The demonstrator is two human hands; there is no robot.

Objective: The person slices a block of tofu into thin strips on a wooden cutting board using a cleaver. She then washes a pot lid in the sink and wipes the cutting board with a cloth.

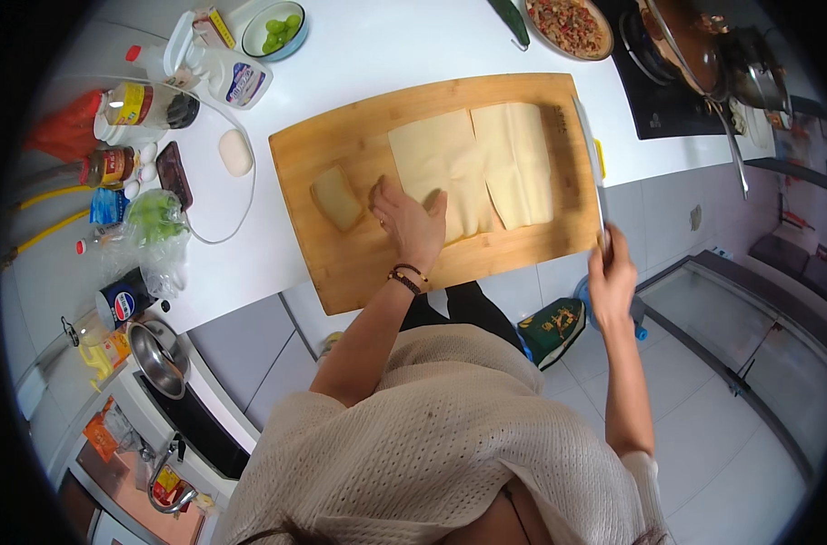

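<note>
Two flat sheets of pale dough lie side by side on a bamboo cutting board: a left sheet point(434, 150) and a right sheet point(519, 163), with a narrow slit between them. A smaller piece of dough point(337, 199) rests near the board's left end. My left hand point(413, 221) is spread over the lower left edge of the left sheet, its fingers apart and holding nothing. At the right end of the cutting board point(359, 286), my right hand point(612, 276) grips the handle of a knife point(591, 150), whose blade points away from me beside the board's edge.
Behind the board are a cucumber point(510, 20), a bowl of chopped filling point(570, 27) and a bowl of green fruit point(275, 30). A pan point(686, 48) stands on the cooktop point(666, 112). Bottles, eggs point(141, 170) and a phone point(174, 174) crowd the left side.
</note>
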